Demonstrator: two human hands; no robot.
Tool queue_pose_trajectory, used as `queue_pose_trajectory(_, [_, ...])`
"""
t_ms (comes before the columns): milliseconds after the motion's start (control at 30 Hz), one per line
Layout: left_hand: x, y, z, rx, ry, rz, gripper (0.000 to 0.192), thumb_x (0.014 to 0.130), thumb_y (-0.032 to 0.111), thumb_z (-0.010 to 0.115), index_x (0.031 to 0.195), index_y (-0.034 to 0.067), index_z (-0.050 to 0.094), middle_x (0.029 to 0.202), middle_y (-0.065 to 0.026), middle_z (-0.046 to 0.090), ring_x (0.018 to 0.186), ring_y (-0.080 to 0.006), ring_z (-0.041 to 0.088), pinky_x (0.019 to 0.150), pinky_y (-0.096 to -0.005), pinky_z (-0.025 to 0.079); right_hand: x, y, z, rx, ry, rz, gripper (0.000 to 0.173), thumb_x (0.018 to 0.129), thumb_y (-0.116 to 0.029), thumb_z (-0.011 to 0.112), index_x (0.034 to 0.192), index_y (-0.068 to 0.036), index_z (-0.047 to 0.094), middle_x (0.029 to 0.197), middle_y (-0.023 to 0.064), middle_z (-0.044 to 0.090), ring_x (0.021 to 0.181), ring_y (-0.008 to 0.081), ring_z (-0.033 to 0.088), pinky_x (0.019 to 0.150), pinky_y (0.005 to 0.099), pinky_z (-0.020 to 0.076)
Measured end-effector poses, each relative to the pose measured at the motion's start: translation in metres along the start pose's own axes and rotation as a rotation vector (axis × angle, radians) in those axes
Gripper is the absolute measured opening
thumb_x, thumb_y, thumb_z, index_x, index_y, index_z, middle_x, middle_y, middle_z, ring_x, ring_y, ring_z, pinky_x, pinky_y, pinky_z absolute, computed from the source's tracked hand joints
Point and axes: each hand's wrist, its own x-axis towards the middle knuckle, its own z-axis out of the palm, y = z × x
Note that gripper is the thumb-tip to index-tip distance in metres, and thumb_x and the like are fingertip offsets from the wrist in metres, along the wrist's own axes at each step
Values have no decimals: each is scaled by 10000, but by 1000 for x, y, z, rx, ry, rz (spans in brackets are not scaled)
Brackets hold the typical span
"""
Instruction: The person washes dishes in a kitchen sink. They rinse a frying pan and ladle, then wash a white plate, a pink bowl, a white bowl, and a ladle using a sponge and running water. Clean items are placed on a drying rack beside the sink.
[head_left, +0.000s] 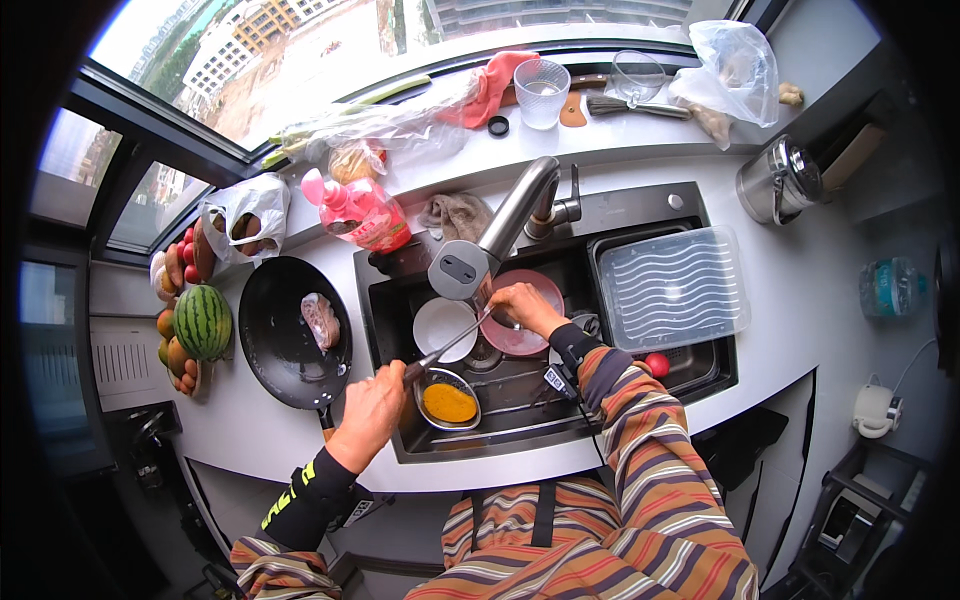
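My left hand (375, 412) grips the dark handle of a long metal kitchen utensil (459, 341), which slants up and right over the sink (525, 435). At its far end, just below the faucet spout (501, 238), the fingers of my right hand (526, 306) are closed on the metal. The utensil's head is hidden by those fingers. Under my right hand sits a pink bowl (517, 346), with a white bowl (442, 328) left of it. Nearer me, an oval metal dish (477, 421) holds something orange-yellow (448, 403).
A black wok (279, 352) with a piece of raw meat (320, 322) stands left. Behind the sink are a pink pump bottle (366, 217) and a cloth (457, 216). A translucent lid (675, 289) covers part of the right basin, beside a red ball-shaped item (657, 365). A watermelon (202, 322) lies far left.
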Motion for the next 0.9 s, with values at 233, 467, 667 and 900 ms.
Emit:
queue_pose_trajectory(233, [-22, 13, 0, -545, -107, -206, 436, 894, 146, 691, 1283, 14, 547, 970, -258, 670, 935, -456, 637, 781, -457, 517, -25, 1, 60, 967, 635, 770, 168, 932, 10, 602, 1028, 26, 740, 942, 69, 745, 872, 120, 661, 779, 274, 530])
queue_pose_trajectory(467, [-47, 48, 21, -99, 5, -224, 487, 867, 38, 645, 1341, 67, 537, 990, -156, 588, 793, -359, 632, 646, -434, 504, -1, -73, 81, 2185, 730, 1057, 399, 1075, -294, 346, 1092, 72, 506, 1232, 316, 592, 1169, 438, 606, 1043, 559, 508])
queue_pose_trajectory(667, [-69, 53, 35, 195, 133, -106, 685, 802, -59, 584, 1469, 44, 466, 977, -109, 530, 764, -231, 570, 628, -346, 478, -8, -155, 29, 2002, 318, 985, 671, 975, -10, 437, 1558, -129, 125, 1435, 322, 439, 1314, 442, 510, 1065, 613, 456])
queue_pose_trajectory(900, [-92, 87, 31, -169, -17, 136, 796, 747, 82, 694, 1467, -77, 395, 1205, -217, 543, 1005, -341, 550, 884, -418, 426, -31, -201, 21, 1571, 95, 1164, 485, 1011, 15, 442, 1441, -159, 300, 1202, 146, 623, 869, 205, 659, 788, 413, 606])
